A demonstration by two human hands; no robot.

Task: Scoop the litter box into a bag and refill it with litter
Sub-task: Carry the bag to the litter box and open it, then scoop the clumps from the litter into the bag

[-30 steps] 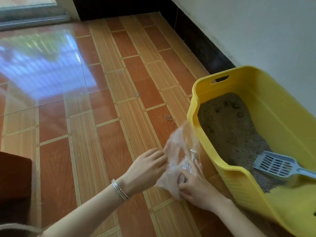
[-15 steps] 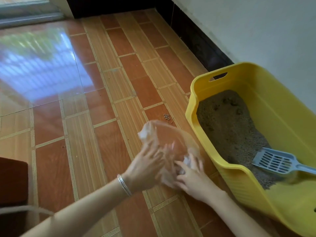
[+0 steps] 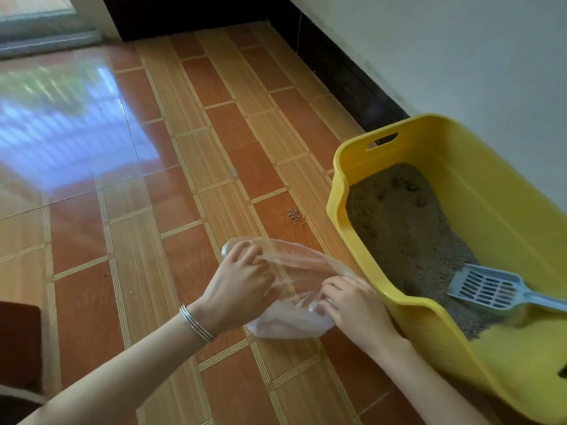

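A clear plastic bag (image 3: 294,271) is stretched between both hands just above the tiled floor, its mouth pulled wide. My left hand (image 3: 239,286), with thin bangles on the wrist, grips the bag's left rim. My right hand (image 3: 352,305) pinches the right rim, close to the box's near wall. The yellow litter box (image 3: 503,216) stands at the right against the wall, holding grey litter (image 3: 405,228) with a few dark clumps at its far end. A grey slotted scoop (image 3: 491,289) lies in the litter, handle pointing right.
A few spilled litter grains (image 3: 296,215) lie on the orange tiled floor (image 3: 171,185) left of the box. A white wall with a dark skirting (image 3: 346,72) runs behind. A dark brown object (image 3: 18,342) sits at the lower left edge.
My hands have drawn apart and spread the crumpled bag into a wide open mouth. The left hand went from the bag's side to its far left rim.
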